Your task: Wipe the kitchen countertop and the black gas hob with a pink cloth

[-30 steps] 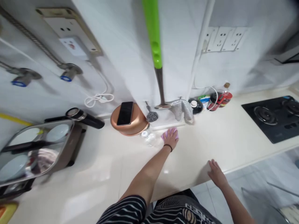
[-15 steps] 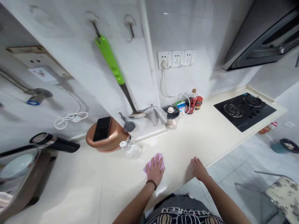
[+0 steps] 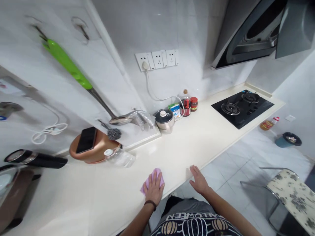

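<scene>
My left hand presses flat on a small pink cloth lying on the cream countertop, close to its front edge. The fingers are spread over the cloth. My right hand rests open on the counter's front edge, a little to the right of the cloth, holding nothing. A clear plastic bottle lies on its side behind the cloth.
A copper bowl turned upside down carries a black phone. Against the wall stand a small lidded pot, jars and a bottle. A gas hob is at the right; a stool on the floor.
My left hand has drawn the pink cloth from the back of the counter toward the front edge. The view has swung to the right, and my right hand stays on the edge.
</scene>
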Available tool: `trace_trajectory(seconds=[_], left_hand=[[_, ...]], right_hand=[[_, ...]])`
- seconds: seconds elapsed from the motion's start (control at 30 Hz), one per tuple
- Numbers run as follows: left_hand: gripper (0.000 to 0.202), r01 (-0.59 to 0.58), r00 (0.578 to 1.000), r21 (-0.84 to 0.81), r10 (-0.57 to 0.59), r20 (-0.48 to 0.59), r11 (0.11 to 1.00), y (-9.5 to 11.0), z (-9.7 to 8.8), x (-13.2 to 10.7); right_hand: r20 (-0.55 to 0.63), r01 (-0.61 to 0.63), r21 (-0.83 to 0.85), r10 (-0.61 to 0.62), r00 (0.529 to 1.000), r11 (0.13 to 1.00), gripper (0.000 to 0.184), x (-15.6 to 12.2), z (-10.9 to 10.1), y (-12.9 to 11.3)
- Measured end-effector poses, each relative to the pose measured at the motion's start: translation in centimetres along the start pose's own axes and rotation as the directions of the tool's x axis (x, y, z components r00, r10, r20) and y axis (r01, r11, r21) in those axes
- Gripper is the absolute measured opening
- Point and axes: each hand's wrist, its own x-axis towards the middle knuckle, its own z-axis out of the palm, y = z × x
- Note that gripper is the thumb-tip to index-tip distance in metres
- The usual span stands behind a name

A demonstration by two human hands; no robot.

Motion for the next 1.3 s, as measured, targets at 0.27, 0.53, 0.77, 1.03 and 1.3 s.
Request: trace_trajectory(seconds=[0.27,0.53,0.77,1.03,1.3], left_hand=[[0.061,0.03,0.997,0.019,-0.028,-0.067,0.999,0.2,1.0,1.2],[0.063,-0.32,0.946,0.027,0.318,0.064,0.947,14.1,-1.2,8.6],[0.069,-0.594,0.797,-0.037,0.594,0.113,0.804,25.2,-1.5,12.1],[0.064,-0.452,0.891,-0.042,0.453,0.021,0.891,16.4,-1.8,12.5],[0.063,0.145,0.983,-0.162,-0.161,-0.089,0.976,3.2,-4.6,15.5]], right_hand=[[-0.155,-0.034,0.097,0.048,0.987,0.995,0.079,-2.7,-3.7,2.3],[-0.368,-0.086,0.164,0.141,0.919,0.983,0.075,-4.5,-3.5,5.2],[-0.497,-0.104,0.15,0.166,0.852,0.983,0.067,-4.5,-3.6,5.6],[-0.427,-0.064,0.117,0.108,0.898,0.991,0.068,-0.9,-3.6,4.8],[-0.375,-0.056,0.149,0.109,0.921,0.987,0.066,0.6,-3.0,4.6]])
